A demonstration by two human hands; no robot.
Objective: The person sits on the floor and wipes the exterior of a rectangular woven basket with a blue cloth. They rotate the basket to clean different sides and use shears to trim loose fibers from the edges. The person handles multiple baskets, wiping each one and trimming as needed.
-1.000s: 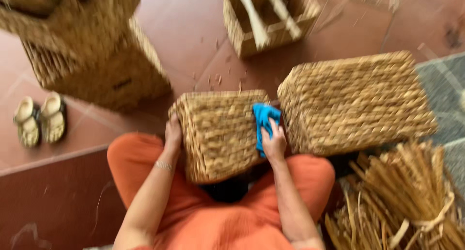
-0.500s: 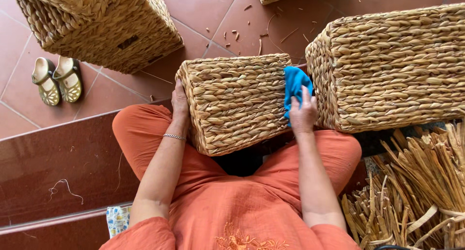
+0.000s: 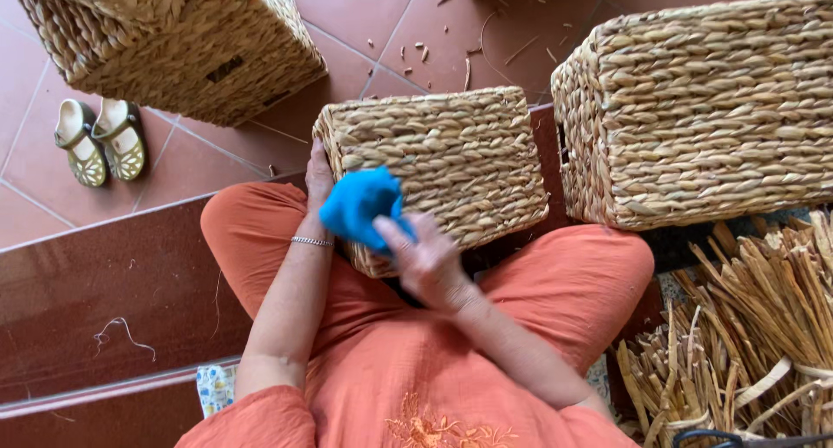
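The small basket [image 3: 434, 166] sits on the person's lap, between the knees, upside down with its flat bottom facing up. Its long side runs from left to right across the lap.

The right hand [image 3: 429, 261] is at the near edge of the basket, toward its left corner. The right hand's fingers [image 3: 392, 233] are curled tight around a blue cloth [image 3: 360, 207]. The cloth is bunched up and lies on the basket's near left corner, just past the fingertips. The rest of the basket stretches away from the cloth to the right and toward the far edge. The right arm comes in from the lower right, bent at the elbow, and the hand looks a bit blurry.

The left hand [image 3: 318, 177] is flat against the left side of the basket. Its fingers lie straight along the basket wall and press on it; they are not wrapped around anything. The left arm runs straight down from the hand, with a thin bracelet [image 3: 311, 240] on the wrist.

Both hands touch the basket, but only the right hand has the cloth.
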